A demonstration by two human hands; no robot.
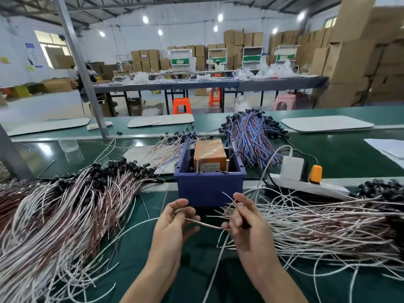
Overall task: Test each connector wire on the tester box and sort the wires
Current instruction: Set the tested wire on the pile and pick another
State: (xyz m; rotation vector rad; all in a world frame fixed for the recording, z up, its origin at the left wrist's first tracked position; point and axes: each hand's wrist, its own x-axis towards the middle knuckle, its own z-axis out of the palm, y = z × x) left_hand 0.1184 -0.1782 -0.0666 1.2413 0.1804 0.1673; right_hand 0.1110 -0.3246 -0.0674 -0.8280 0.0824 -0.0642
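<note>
A: Progress on the run?

B: Mid-run, as judged. Big heap of pink-white wires (65, 204) at left of frame, second heap (323, 224) at right, both on the green desk (153, 270). Also a blue-purple bundle (251, 136) further back, right of centre. Plenty left to do, going by volume alone.

A: Which heap tested, which waiting?

B: Cannot tell. No label or divider in view.

A: State of the hands?

B: One end of a single pale wire (203, 224) pinched between thumb and fingers of the left hand (175, 221). Other end gripped in the right hand (242, 217), lower centre of frame. Stretched between the two, above the desk.

A: Place of the tester box (209, 157)?

B: Centre of frame, orange, seated in a blue bin (209, 189) just beyond the hands. Two brass posts (197, 166) at its near edge. Held wire apart from them, not touching. Test of this piece judged not yet made.

A: Gaps in the record?

B: Several. Right hand blurred. Dark patch at its fingers, possibly the connector, not confirmed. Loose wire ends beside those fingers, held or merely behind, unclear. Lower front of tester hidden by the bin wall. Label too small to read, no indicator lamp made out. Both heaps cut off at the frame edges, so no count. White power strip (306, 184) right of the bin, link to the tester not traceable.
</note>
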